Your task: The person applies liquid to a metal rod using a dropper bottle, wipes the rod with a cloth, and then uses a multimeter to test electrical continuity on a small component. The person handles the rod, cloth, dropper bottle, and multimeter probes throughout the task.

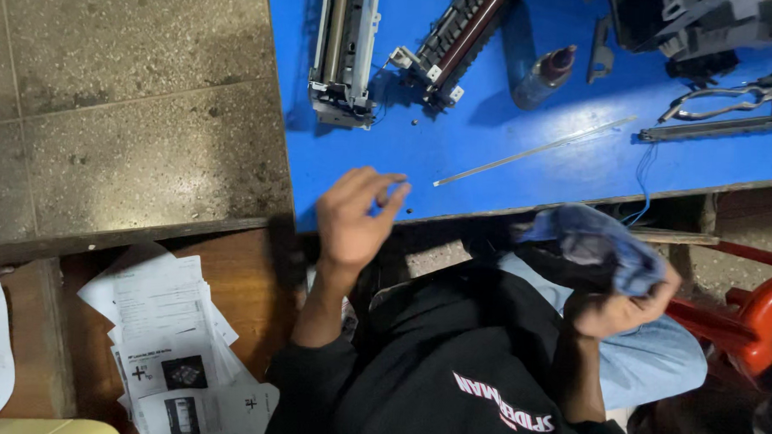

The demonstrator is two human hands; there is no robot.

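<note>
The right hand (618,306) is gripping a bunched blue cloth (599,246) just below the blue bench (490,174) edge. It looks soft, light and easy to squeeze anywhere. The left hand (356,216) is hovering empty, fingers loosely curled.

Speckled grey stone floor (125,97), blue worktable (576,168), red plastic chair (754,320), brown wooden board (247,281) under loose papers (172,338).

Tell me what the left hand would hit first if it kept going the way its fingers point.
The left hand points up and right across the blue table. A tiny dark screw lies just past the fingertips, then probably the thin metal rod; depth is unclear.
</note>
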